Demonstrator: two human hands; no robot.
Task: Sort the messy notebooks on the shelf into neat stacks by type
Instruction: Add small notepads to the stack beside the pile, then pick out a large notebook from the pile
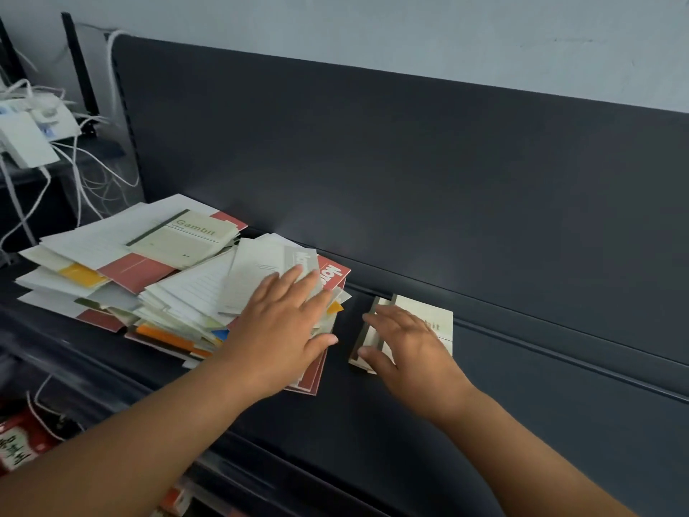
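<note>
A: In the head view, what is the person's left hand [283,322] doing?
B: It is lying flat on the right end of the messy pile of paper notebooks [167,281]. Its grip is spread wide, with the fingers straight and pinching nothing. The fingertips are resting on a pale grey-covered notebook [261,278], which is partly covering a red notebook with white lettering [337,274].
A: And the right hand [406,345]?
B: It is resting on a small stack of cream notebooks with dark spines [428,319], which is lying just beside the pile but apart from it. That grip is spread too, with the fingers lightly bent over the covers and the thumb touching the stack's near left edge.
A: Where is all this sitting?
B: On a dark grey metal shelf [354,416], against a dark back panel [373,162]. The pile is sprawling over the left part, with white, cream and red covers pointing every way and orange and yellow edges poking out. A cream notebook printed "Gambit" [186,235] is lying on top at the far side.
A: Is anything else showing?
B: White cables and small white boxes [26,139] are hanging at the far left. A red printed packet [18,442] is peeking out below the shelf's front edge.
</note>
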